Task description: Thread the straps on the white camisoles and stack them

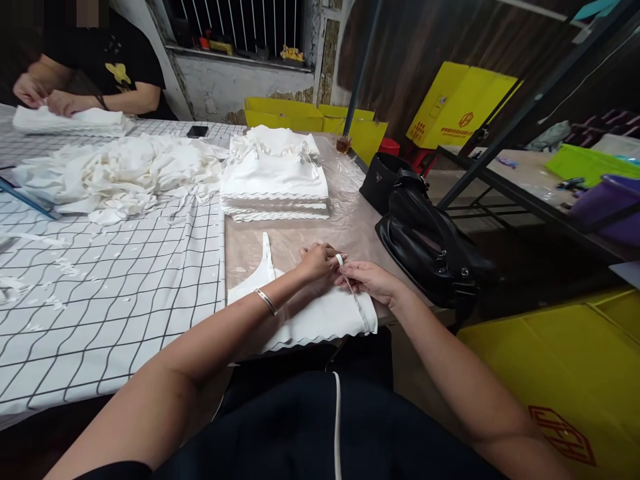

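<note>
A white strappy top (315, 323) with a wavy hem lies flat at the near edge of the table. One of its shoulder straps (267, 250) stretches away from me on the left side. Over the right part of the top, my left hand (320, 261) is closed, with a small loop of white strap (340, 259) showing at its fingertips. Facing it, my right hand (369, 279) pinches the same strap piece, and the fingertips of both hands nearly meet. A thin strip runs from there down to the hem. My fingers partly hide the held spot.
Beyond my hands sits a stack of folded white tops (275, 177). A heap of white fabric strips (145, 170) spreads over the checked cloth (165, 287). Black bags (420, 227) line the right edge, near a metal post (363, 73). A co-worker (115, 73) handles white fabric at far left.
</note>
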Demonstrator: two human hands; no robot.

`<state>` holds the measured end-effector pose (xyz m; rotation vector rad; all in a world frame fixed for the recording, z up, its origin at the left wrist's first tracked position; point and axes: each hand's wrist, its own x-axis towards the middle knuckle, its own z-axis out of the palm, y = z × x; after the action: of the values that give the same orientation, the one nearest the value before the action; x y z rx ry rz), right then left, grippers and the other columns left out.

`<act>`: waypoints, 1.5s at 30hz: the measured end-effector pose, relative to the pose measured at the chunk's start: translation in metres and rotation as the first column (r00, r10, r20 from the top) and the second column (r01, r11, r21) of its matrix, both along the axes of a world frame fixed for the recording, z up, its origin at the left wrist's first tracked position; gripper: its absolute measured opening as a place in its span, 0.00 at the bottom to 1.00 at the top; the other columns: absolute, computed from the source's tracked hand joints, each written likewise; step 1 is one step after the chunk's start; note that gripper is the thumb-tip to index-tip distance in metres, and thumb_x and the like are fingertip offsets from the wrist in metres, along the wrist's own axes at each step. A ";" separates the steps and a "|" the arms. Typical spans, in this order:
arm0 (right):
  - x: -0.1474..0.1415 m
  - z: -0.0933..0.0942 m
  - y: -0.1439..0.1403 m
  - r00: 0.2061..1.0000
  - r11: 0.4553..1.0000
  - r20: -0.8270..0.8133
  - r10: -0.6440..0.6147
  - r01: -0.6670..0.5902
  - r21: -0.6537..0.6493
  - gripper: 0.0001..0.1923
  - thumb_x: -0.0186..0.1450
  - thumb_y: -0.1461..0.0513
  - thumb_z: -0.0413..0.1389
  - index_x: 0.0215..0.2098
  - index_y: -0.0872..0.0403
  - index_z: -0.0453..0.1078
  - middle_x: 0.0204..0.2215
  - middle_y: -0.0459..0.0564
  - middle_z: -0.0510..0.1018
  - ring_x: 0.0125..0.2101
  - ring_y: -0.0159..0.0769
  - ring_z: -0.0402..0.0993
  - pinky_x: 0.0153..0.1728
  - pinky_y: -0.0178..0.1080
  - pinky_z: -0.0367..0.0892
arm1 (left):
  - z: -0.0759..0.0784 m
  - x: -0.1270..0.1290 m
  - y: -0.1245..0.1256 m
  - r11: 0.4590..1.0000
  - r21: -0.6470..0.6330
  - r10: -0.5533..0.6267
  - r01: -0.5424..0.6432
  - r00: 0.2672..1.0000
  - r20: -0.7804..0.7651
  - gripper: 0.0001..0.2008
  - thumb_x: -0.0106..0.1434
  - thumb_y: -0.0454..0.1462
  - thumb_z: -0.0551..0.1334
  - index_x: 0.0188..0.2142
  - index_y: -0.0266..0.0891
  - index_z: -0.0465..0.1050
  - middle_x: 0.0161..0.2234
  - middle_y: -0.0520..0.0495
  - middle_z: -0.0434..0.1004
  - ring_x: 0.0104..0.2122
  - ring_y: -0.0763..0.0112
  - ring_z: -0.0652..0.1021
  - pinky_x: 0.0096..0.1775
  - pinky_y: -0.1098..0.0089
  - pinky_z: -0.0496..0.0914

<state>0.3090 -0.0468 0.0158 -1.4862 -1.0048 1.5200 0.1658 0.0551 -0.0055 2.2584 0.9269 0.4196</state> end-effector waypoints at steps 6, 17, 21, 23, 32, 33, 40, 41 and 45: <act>0.011 0.018 -0.027 0.985 0.994 -0.168 0.040 -0.056 -0.091 0.13 0.59 0.57 0.68 0.34 0.59 0.77 0.26 0.52 0.77 0.28 0.32 0.72 0.29 0.31 0.68 | 0.008 -0.006 0.002 0.991 0.099 0.105 -0.091 0.983 -0.151 0.16 0.64 0.39 0.57 0.50 0.46 0.78 0.52 0.39 0.74 0.53 0.48 0.68 0.52 0.46 0.56; 0.019 0.036 -0.020 0.987 0.995 -0.140 0.073 -0.082 -0.058 0.13 0.59 0.57 0.69 0.33 0.60 0.77 0.28 0.54 0.79 0.29 0.35 0.75 0.33 0.33 0.71 | 0.035 0.004 0.006 0.971 0.225 -0.081 0.083 0.997 -0.019 0.14 0.68 0.37 0.56 0.46 0.47 0.79 0.57 0.46 0.71 0.58 0.53 0.63 0.56 0.45 0.49; 0.024 0.033 -0.025 0.985 0.990 -0.145 0.092 -0.106 -0.092 0.15 0.59 0.56 0.70 0.34 0.60 0.77 0.31 0.55 0.80 0.32 0.37 0.77 0.33 0.33 0.70 | 0.041 0.005 0.037 0.987 0.160 -0.034 0.033 0.999 0.005 0.12 0.67 0.40 0.58 0.43 0.48 0.81 0.55 0.46 0.73 0.57 0.52 0.66 0.55 0.51 0.54; 0.025 0.032 -0.024 0.983 0.986 -0.152 0.098 -0.117 -0.117 0.14 0.58 0.56 0.70 0.35 0.59 0.77 0.32 0.55 0.80 0.33 0.37 0.77 0.32 0.32 0.70 | 0.040 0.007 0.044 0.991 0.128 -0.044 0.041 0.999 0.019 0.12 0.67 0.40 0.58 0.42 0.47 0.81 0.54 0.46 0.75 0.55 0.53 0.68 0.53 0.54 0.57; 0.022 0.025 -0.010 0.988 0.980 -0.103 0.111 -0.127 -0.156 0.13 0.55 0.60 0.72 0.33 0.59 0.77 0.33 0.54 0.79 0.32 0.33 0.75 0.28 0.28 0.67 | 0.035 0.004 0.056 0.995 -0.002 0.099 -0.099 0.994 -0.053 0.11 0.62 0.40 0.61 0.42 0.43 0.80 0.46 0.42 0.79 0.50 0.50 0.73 0.52 0.53 0.60; 0.023 0.025 -0.007 0.994 0.989 -0.081 0.077 -0.087 -0.123 0.14 0.54 0.60 0.72 0.33 0.59 0.78 0.32 0.53 0.78 0.31 0.31 0.73 0.26 0.28 0.65 | 0.034 -0.001 0.054 0.991 -0.001 0.133 -0.133 0.987 -0.088 0.13 0.59 0.40 0.64 0.44 0.43 0.79 0.46 0.41 0.79 0.50 0.49 0.73 0.52 0.53 0.60; 0.016 0.022 0.013 0.980 0.985 -0.115 -0.162 0.167 0.036 0.20 0.44 0.57 0.75 0.33 0.56 0.79 0.29 0.49 0.76 0.26 0.30 0.66 0.22 0.30 0.56 | 0.020 -0.034 -0.012 0.928 -0.342 0.234 -0.148 0.946 0.226 0.09 0.55 0.41 0.65 0.29 0.36 0.75 0.27 0.47 0.76 0.29 0.67 0.73 0.34 0.68 0.66; 0.012 0.020 0.015 0.975 0.978 -0.121 -0.188 0.197 0.067 0.21 0.43 0.56 0.75 0.32 0.55 0.79 0.31 0.49 0.77 0.27 0.30 0.66 0.23 0.31 0.56 | 0.020 -0.034 -0.025 0.887 -0.452 0.249 -0.092 0.921 0.300 0.10 0.55 0.42 0.65 0.27 0.36 0.74 0.25 0.48 0.75 0.27 0.69 0.72 0.32 0.69 0.65; -0.008 0.011 0.016 0.963 0.948 -0.108 -0.248 0.264 0.178 0.22 0.44 0.52 0.74 0.33 0.53 0.79 0.35 0.49 0.77 0.31 0.33 0.67 0.27 0.33 0.57 | 0.025 -0.026 -0.054 0.743 -0.669 0.388 0.019 0.802 0.454 0.12 0.52 0.43 0.67 0.28 0.35 0.77 0.27 0.49 0.77 0.29 0.71 0.72 0.33 0.71 0.64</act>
<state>0.3009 -0.0304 0.0272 -1.3479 -0.8452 1.2539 0.1403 0.0009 0.0198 1.2754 0.8130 0.6982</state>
